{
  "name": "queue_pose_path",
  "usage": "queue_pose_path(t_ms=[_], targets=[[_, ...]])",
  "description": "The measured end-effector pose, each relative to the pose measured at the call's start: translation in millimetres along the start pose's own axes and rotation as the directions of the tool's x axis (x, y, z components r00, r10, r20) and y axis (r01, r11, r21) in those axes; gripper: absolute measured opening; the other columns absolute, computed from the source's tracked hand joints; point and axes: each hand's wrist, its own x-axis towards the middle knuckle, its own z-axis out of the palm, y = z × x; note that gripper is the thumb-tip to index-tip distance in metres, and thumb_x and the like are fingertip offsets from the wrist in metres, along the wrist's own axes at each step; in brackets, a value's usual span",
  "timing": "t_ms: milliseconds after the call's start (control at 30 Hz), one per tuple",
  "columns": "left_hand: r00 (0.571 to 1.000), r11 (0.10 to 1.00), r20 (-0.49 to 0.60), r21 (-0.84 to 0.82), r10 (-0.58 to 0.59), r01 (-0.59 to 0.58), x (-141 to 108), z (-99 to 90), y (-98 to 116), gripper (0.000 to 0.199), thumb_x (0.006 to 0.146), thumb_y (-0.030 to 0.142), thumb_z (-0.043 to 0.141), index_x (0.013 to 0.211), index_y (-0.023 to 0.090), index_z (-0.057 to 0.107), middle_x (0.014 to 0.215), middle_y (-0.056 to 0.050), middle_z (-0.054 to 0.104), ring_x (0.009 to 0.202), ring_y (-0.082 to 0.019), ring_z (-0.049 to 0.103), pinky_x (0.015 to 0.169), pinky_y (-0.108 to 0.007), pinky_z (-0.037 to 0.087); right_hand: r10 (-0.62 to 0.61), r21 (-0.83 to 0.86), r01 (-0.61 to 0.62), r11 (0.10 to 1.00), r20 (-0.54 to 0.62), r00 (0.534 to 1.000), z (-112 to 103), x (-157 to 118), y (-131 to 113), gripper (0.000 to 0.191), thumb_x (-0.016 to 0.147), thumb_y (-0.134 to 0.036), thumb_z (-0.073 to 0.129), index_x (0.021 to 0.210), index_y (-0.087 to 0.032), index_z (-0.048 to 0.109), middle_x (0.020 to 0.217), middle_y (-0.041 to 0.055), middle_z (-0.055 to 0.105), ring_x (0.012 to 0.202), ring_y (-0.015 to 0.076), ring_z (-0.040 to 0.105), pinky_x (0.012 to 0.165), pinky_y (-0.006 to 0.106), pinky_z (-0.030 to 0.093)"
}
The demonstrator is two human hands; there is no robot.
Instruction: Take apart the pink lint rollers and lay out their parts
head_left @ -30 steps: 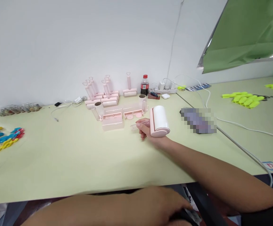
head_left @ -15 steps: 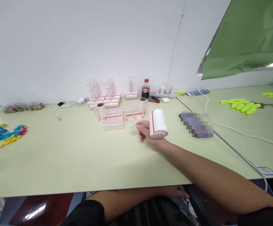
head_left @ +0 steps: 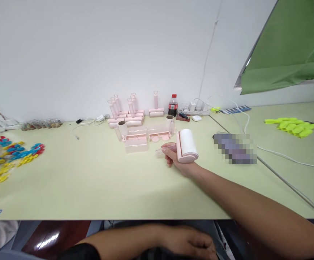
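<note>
My right hand (head_left: 171,154) is closed round the clear pink handle of a lint roller (head_left: 188,144), whose white roll stands over my wrist. Below the table's front edge, over my lap, lies my left hand (head_left: 193,242), blurred, with its fingers loosely bent and their tips unclear. Just left of the roller are an open pink case (head_left: 136,144), another pink case part (head_left: 159,136) with round pieces, and two upright cardboard tubes (head_left: 122,127), (head_left: 170,122) beside clear handles.
Pink rollers with heart-topped handles (head_left: 156,101) stand along the wall near a cola bottle (head_left: 173,105) and a power strip (head_left: 200,112). A blurred-out phone (head_left: 234,148), cables and yellow-green parts (head_left: 295,126) lie right. Colourful pieces (head_left: 18,153) lie left.
The view has shifted slightly, so the table things appear further right. My left hand has come further into view below the table edge. My right hand keeps its hold on the roller.
</note>
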Motion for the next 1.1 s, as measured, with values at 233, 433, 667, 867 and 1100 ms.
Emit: queue_pose_path(t_ms=[233, 433, 667, 867, 1100], targets=[[0.656, 0.893, -0.753, 0.252, -0.062, 0.373, -131.2, -76.8, 58.0, 0.033, 0.096, 0.044, 0.043, 0.082, 0.019, 0.059, 0.080, -0.004, 0.064, 0.072, -0.015, 0.057, 0.068, -0.027, 0.045, 0.039, -0.006, -0.039, 0.999, 0.013, 0.999, 3.4, -2.1, -0.7, 0.040, 0.074, -0.050, 0.073, 0.094, -0.019, 0.060, 0.056, -0.0069, 0.053, 0.042, 0.0076, 0.047, 0.033, 0.018, 0.037], [0.479, 0.623, -0.870, 0.309, -0.121, 0.718, -161.5, -161.4, 8.6, 0.029, 0.093, 0.040, 0.046, 0.081, 0.019, 0.062, 0.082, -0.003, 0.063, 0.073, -0.017, 0.056, 0.064, -0.028, 0.040, 0.092, 0.073, -0.092, 0.993, -0.003, 0.996, -0.4, -0.1, -2.6, 0.037, 0.071, -0.049, 0.076, 0.078, -0.018, 0.059, 0.055, -0.0048, 0.055, 0.041, 0.0084, 0.050, 0.033, 0.019, 0.041], [0.513, 0.475, -0.856, 0.430, -0.055, 0.768, -161.9, -157.3, 7.7, 0.029, 0.094, 0.041, 0.043, 0.099, 0.019, 0.061, 0.099, -0.006, 0.061, 0.086, -0.021, 0.059, 0.067, -0.032, 0.043, 0.263, 0.278, -0.261, 0.924, 0.030, 0.964, -9.9, 9.5, -4.2, 0.028, 0.082, -0.039, 0.069, 0.069, -0.016, 0.058, 0.053, 0.0000, 0.059, 0.045, 0.0103, 0.055, 0.043, 0.023, 0.052], [0.510, 0.508, -0.854, 0.397, -0.101, 0.765, -155.9, -155.2, 13.9, 0.033, 0.092, 0.044, 0.044, 0.100, 0.021, 0.066, 0.094, -0.005, 0.057, 0.076, -0.019, 0.059, 0.064, -0.031, 0.043, 0.244, 0.303, -0.234, 0.924, 0.005, 0.970, -8.4, 8.1, -4.5, 0.025, 0.081, -0.037, 0.071, 0.074, -0.017, 0.059, 0.057, -0.0004, 0.060, 0.046, 0.0107, 0.057, 0.044, 0.024, 0.053], [0.517, 0.706, -0.856, 0.375, 0.015, 0.601, -124.3, -168.4, 24.4, 0.028, 0.089, 0.043, 0.053, 0.098, 0.021, 0.069, 0.097, -0.004, 0.061, 0.081, -0.018, 0.060, 0.072, -0.030, 0.045, 0.083, 0.277, -0.092, 0.956, 0.045, 0.996, 0.0, -0.8, -7.2, 0.035, 0.075, -0.043, 0.073, 0.096, -0.019, 0.058, 0.061, -0.0040, 0.061, 0.043, 0.0107, 0.055, 0.039, 0.024, 0.051]])
